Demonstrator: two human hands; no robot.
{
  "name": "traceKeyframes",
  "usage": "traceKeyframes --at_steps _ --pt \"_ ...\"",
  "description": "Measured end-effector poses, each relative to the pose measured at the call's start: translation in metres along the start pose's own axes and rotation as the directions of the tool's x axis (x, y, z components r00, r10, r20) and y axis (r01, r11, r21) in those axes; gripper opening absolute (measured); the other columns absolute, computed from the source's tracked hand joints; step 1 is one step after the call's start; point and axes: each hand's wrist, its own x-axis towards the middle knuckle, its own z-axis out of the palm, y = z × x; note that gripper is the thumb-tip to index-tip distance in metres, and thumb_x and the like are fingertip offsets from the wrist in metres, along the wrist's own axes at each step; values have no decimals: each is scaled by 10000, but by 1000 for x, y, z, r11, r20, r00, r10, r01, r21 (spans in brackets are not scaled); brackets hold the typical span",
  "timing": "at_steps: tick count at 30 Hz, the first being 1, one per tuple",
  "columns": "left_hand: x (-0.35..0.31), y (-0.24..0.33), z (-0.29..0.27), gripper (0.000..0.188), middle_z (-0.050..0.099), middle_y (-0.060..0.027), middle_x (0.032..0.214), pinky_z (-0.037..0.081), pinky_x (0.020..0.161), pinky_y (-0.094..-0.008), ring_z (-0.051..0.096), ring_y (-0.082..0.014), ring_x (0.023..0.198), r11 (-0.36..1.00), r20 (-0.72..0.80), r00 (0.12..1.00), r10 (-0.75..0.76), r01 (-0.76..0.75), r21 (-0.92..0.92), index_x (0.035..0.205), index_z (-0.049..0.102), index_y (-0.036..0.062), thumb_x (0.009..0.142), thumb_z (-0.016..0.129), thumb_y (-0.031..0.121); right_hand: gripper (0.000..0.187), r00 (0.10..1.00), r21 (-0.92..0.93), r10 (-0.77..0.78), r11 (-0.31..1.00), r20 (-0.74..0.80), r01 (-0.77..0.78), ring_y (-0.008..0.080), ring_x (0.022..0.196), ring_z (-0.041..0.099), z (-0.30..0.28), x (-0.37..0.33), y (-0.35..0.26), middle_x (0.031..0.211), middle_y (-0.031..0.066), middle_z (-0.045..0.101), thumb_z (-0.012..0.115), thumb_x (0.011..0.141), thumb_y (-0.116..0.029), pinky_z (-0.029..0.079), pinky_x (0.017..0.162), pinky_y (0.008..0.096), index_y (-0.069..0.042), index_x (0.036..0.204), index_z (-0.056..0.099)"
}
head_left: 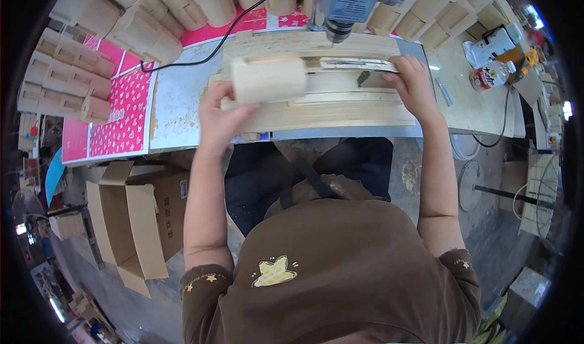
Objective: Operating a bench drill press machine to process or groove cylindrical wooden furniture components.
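My left hand (pixel 224 117) is closed around the left end of a pale wooden cylinder (pixel 269 79), which is smeared by motion. The cylinder is over a wooden jig (pixel 347 112) of long boards and strips. At the jig's right end, my right hand (pixel 417 87) has its fingers curled over the end of a shiny metal bar (pixel 358 64). Its thumb is close to a small dark bracket (pixel 364 78) on the jig. Above the jig's far side hangs a drill press head (pixel 350 6) with its chuck (pixel 337 31) pointing down.
Stacks of slotted wooden cylinders (pixel 143 30) line the back and left of the bench (pixel 176 119). A black cable (pixel 230 30) crosses the bench at the back left. To the right are a bottle (pixel 491 76) and a blue-grey strip (pixel 444 92). An open carton (pixel 143 222) sits below left.
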Motion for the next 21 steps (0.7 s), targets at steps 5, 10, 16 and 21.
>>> traceKeyframes --at_steps 5,10,16,21 --pt "0 16 -54 334 631 -67 758 473 629 -216 587 -114 632 792 23 888 -459 421 -442 892 633 -59 739 759 210 308 999 72 16 997 35 -19 283 856 524 4 -4 -26 860 78 560 713 715 -208 373 795 386 -60 949 578" --pt "0 33 -28 404 663 -136 835 503 580 -254 644 -150 668 576 120 789 -603 534 -619 932 627 -80 779 716 284 343 1000 82 2 997 -19 -1 295 844 520 11 -3 -38 850 86 560 736 683 -212 390 760 390 -53 945 584" --pt "-4 29 -10 407 658 -120 752 494 580 -253 621 -148 622 647 160 778 -608 602 -468 823 643 -67 728 763 310 338 999 96 -19 995 -43 23 323 844 525 10 -6 -36 861 119 560 735 681 -178 410 737 403 -31 940 575" --pt "-7 29 -57 367 612 -51 739 484 631 -263 559 -135 621 857 -60 883 -465 432 -281 833 656 -27 636 834 226 338 998 67 -27 997 -52 30 362 857 518 11 -8 -39 878 154 547 721 692 -160 410 736 420 -16 959 571"
